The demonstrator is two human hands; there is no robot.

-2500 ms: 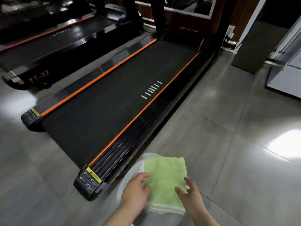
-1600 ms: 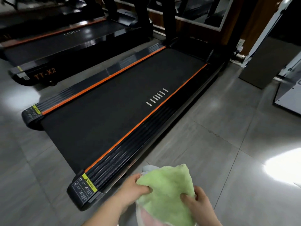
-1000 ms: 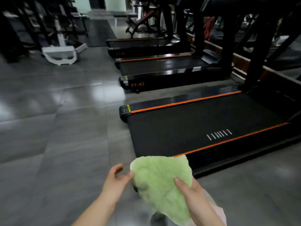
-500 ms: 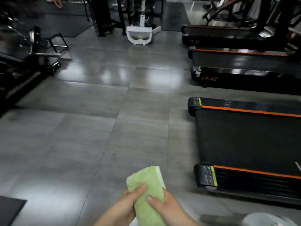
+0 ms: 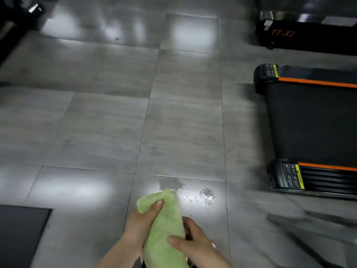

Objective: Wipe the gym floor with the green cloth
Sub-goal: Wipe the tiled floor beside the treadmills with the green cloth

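The green cloth [image 5: 164,227] is bunched into a long roll at the bottom centre, held in the air above the grey tiled floor [image 5: 104,128]. My left hand [image 5: 142,224] grips its upper left side, thumb pressed into the folded top. My right hand [image 5: 193,242] holds its lower right side. Just beyond the cloth's top end, a wet patch [image 5: 172,183] and scattered water drops [image 5: 206,196] shine on the tile.
A black treadmill [image 5: 313,124] with orange stripes lies at the right, its end pointing left. A second treadmill [image 5: 301,33] sits behind it at the top right. A dark mat [image 5: 19,235] covers the bottom left corner. Dark equipment stands at the top left.
I lifted the cloth off the white basin, turned left away from the treadmill and looked down at the floor. The cloth went from spread flat to bunched in both hands.
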